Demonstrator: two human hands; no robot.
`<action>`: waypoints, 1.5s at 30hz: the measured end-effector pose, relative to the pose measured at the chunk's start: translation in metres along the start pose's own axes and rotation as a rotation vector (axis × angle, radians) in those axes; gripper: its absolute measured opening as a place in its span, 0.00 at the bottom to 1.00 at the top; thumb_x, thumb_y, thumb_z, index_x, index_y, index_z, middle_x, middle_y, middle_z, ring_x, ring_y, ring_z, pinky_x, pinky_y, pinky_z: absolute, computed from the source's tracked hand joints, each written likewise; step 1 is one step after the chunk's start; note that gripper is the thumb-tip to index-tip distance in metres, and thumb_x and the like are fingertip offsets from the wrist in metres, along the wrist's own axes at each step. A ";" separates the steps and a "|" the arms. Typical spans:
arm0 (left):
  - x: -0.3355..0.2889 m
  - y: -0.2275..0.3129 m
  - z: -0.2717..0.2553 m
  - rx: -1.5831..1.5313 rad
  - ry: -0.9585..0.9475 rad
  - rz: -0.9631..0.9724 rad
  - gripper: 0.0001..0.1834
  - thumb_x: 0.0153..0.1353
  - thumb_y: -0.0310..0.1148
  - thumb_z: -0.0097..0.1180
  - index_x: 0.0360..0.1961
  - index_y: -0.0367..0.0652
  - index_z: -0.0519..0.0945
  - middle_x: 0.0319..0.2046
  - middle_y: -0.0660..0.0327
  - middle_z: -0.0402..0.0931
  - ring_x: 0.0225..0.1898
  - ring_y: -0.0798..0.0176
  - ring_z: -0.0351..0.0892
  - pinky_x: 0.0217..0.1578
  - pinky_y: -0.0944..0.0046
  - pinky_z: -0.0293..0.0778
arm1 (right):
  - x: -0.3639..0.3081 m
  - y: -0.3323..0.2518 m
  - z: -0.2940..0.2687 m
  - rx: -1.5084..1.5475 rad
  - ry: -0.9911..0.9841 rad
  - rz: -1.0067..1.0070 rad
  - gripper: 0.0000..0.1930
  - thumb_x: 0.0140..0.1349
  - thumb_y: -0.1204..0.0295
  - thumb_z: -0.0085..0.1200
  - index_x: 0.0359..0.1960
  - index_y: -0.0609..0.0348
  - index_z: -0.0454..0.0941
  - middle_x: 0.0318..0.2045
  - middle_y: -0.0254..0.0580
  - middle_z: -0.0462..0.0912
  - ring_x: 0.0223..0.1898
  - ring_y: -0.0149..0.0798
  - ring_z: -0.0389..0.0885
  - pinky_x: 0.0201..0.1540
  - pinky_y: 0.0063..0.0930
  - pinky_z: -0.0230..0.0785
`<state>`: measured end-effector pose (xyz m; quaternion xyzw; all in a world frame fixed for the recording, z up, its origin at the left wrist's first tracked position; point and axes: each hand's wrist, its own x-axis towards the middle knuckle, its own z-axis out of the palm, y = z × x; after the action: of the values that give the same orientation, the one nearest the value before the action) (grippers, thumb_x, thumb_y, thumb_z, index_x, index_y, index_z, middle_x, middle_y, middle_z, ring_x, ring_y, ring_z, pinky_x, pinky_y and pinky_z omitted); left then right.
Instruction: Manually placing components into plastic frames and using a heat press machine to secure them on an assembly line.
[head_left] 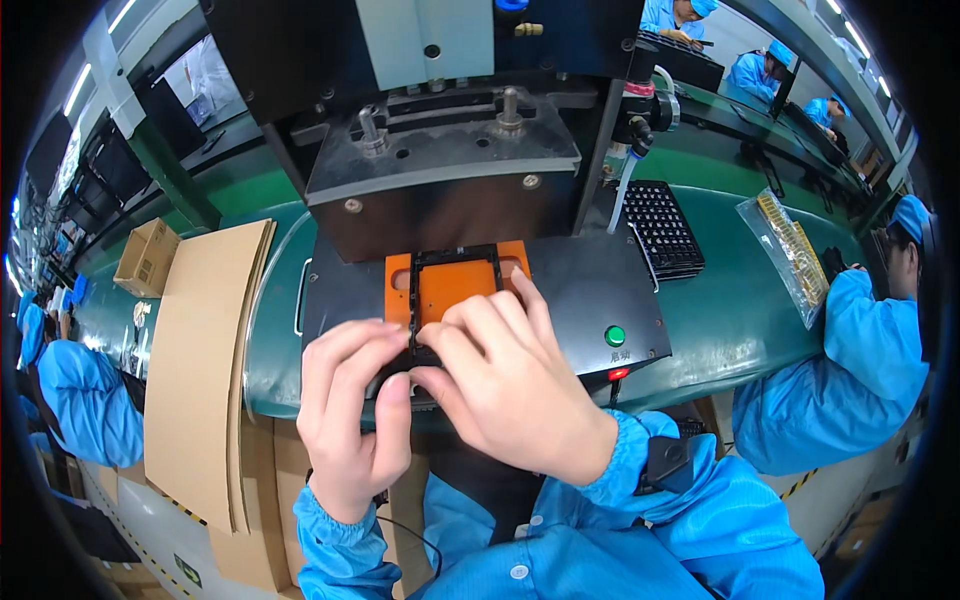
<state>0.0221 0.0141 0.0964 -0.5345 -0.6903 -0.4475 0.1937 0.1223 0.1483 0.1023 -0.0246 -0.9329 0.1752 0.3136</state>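
A thin black rectangular frame (457, 257) lies over an orange fixture block (455, 285) on the dark bed of a press. My left hand (350, 400) is at the frame's near left corner, fingers bent over its side and thumb below. My right hand (510, 375) reaches across the near end, fingers curled and thumb tucked under, close to my left thumb. Both hands appear to grip the frame there; my fingers hide most of the near edge. Above and behind the frame hangs the press head (440, 150), with bolts on its plate.
Right of my hands are a green button (615, 336) and a red one (619, 374). A black tray of small parts (662, 228) and a plastic bag of yellowish pieces (785, 250) lie farther right. Cardboard sheets (200, 350) lean at left. Co-workers in blue sit on both sides.
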 end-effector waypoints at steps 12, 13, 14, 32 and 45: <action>0.023 -0.013 0.014 0.346 -0.399 -0.001 0.21 0.65 0.35 0.45 0.55 0.34 0.71 0.59 0.49 0.68 0.62 0.48 0.66 0.63 0.48 0.58 | -0.024 0.011 -0.010 -0.035 -0.105 -0.131 0.23 0.60 0.69 0.52 0.53 0.76 0.71 0.55 0.63 0.72 0.60 0.56 0.69 0.66 0.47 0.56; 0.023 -0.012 0.014 0.340 -0.402 -0.014 0.21 0.64 0.34 0.45 0.56 0.34 0.71 0.59 0.49 0.68 0.62 0.47 0.65 0.63 0.48 0.57 | -0.017 0.016 -0.017 -0.049 -0.084 -0.098 0.24 0.61 0.66 0.52 0.53 0.76 0.70 0.55 0.63 0.72 0.61 0.57 0.68 0.67 0.47 0.55; 0.023 -0.011 0.015 0.335 -0.406 -0.025 0.22 0.64 0.34 0.46 0.57 0.34 0.70 0.59 0.49 0.68 0.62 0.47 0.65 0.63 0.47 0.57 | -0.013 0.021 -0.020 -0.062 -0.063 -0.065 0.26 0.62 0.64 0.51 0.53 0.77 0.70 0.56 0.64 0.72 0.62 0.57 0.67 0.67 0.46 0.54; -0.070 -0.031 0.023 0.622 0.018 -0.058 0.25 0.70 0.38 0.33 0.59 0.32 0.69 0.61 0.47 0.68 0.62 0.45 0.63 0.64 0.49 0.52 | -0.085 0.092 -0.092 0.016 0.004 0.176 0.19 0.57 0.69 0.58 0.49 0.65 0.76 0.50 0.50 0.77 0.54 0.48 0.75 0.56 0.37 0.68; -0.066 -0.038 0.049 0.581 0.267 -0.046 0.24 0.66 0.34 0.31 0.53 0.30 0.73 0.55 0.48 0.73 0.58 0.48 0.67 0.62 0.49 0.54 | -0.072 0.243 -0.096 -0.309 -0.104 0.241 0.05 0.57 0.72 0.56 0.33 0.56 0.83 0.34 0.38 0.79 0.39 0.44 0.80 0.42 0.35 0.75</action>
<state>0.0215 0.0163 0.0053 -0.3778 -0.7696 -0.3019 0.4169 0.2214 0.3946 0.0489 -0.1746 -0.9540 0.0673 0.2342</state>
